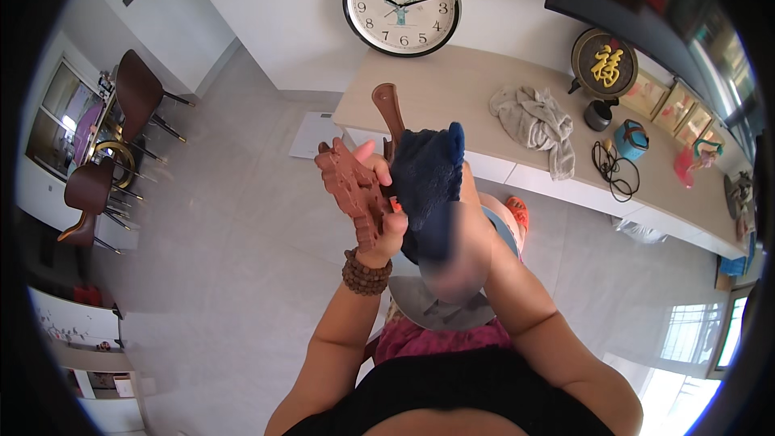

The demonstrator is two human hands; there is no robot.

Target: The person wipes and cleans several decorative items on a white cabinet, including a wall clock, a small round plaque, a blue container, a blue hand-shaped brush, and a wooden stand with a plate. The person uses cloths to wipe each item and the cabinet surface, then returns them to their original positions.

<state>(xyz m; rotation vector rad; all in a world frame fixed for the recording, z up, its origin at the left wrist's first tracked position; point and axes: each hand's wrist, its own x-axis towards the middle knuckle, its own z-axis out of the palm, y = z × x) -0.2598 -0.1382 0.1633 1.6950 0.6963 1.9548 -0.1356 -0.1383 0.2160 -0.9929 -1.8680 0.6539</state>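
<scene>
A reddish-brown carved piece [352,191], seemingly an ornament, is gripped in my left hand [387,224], which has a beaded bracelet [366,274] at the wrist. Behind the hands a brown part like a handle [387,106] sticks up; whether it joins the carved piece is hidden. A dark blue textured cloth [428,172] is in my right hand [469,242], close beside the left. The cloth and a blurred patch hide most of the right fingers. Below the hands, near my lap, lies a grey basin or dish [439,309], partly covered.
A long low cabinet [436,82] ahead carries a large round clock [402,5], a crumpled grey cloth [536,124], a black cord [614,172], a small blue container [631,140] and a round plaque [604,66]. A flat white object [312,135] lies on the floor. Brown chairs [136,94] stand left.
</scene>
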